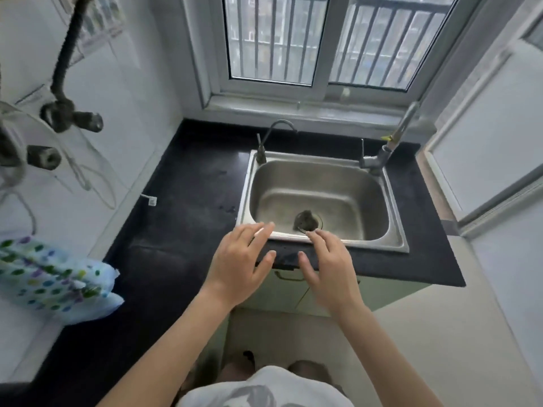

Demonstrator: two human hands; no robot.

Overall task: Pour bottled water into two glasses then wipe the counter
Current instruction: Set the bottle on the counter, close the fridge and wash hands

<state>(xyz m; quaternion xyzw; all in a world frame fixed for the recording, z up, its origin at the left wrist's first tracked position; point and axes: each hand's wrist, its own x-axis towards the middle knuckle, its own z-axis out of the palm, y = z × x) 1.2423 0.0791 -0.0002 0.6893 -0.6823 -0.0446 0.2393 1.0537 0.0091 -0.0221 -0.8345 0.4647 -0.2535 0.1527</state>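
Left hand [239, 264] and right hand [330, 270] spread, empty, over black counter [182, 230] front of steel sink [393, 230]. No bottle, glasses, cloth visible; risk: nothing to pour.

I see a black counter [182, 218] running in an L: one leg along the left wall toward me, the other under the window. A steel sink [393, 230] is set into the window leg, its rim flush with the dark top. Two taps stand on the rim's far edge: a thin curved tap [266, 142] at the far left corner and a thicker tap [382, 157] at the far right corner. A few wet spots [227, 208] show on the counter just left of the sink. A small white plug [152, 200] lies at the wall edge. A dotted bag [55, 277] overhangs the counter's left side.
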